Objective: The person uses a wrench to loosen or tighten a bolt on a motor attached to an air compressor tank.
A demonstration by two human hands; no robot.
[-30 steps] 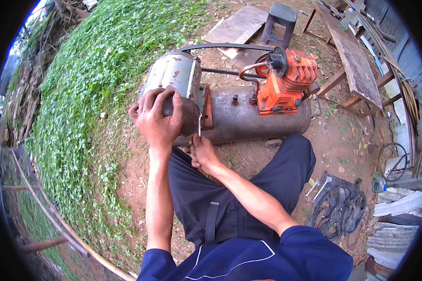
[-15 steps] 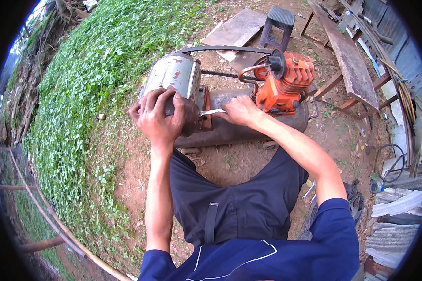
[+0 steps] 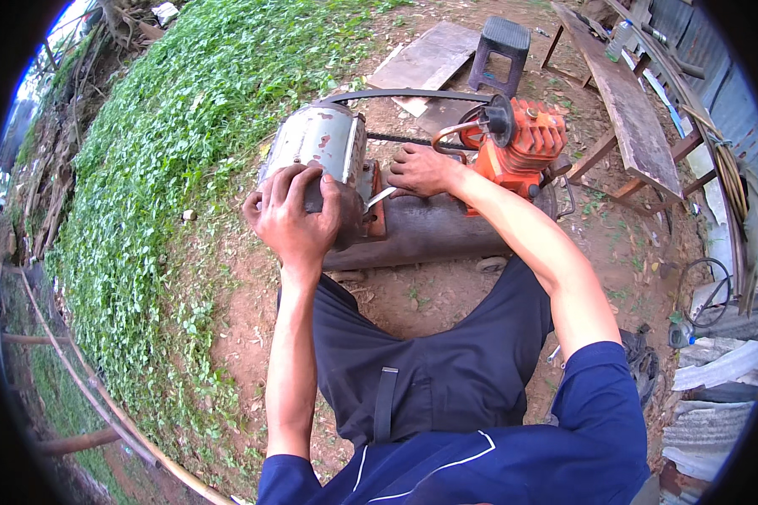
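My left hand (image 3: 295, 219) grips the dark end cover (image 3: 345, 219) of a grey, paint-chipped electric motor (image 3: 312, 135). My right hand (image 3: 421, 168) is closed on a silver wrench (image 3: 381, 197), whose far end reaches the motor's side by its rusty orange mount (image 3: 376, 220). The motor sits on a horizontal, dark rusty tank (image 3: 421, 244) between my legs. On the tank's right part is an orange finned compressor head (image 3: 526, 139) with a black pulley and a copper pipe. A black belt (image 3: 404, 93) runs between motor and pulley.
A grey stool (image 3: 499, 52) and boards (image 3: 421, 55) lie beyond the tank. A long wooden bench (image 3: 632, 126) and corrugated sheets (image 3: 716, 429) line the right side, with a hose loop (image 3: 701, 313). Green plants (image 3: 135, 194) cover the left ground. Tools lie partly hidden by my right elbow.
My right hand has risen from below the motor's cover to above the tank at the right, swinging the wrench from upright to sideways, then tilting it upward. My left hand stays on the cover.
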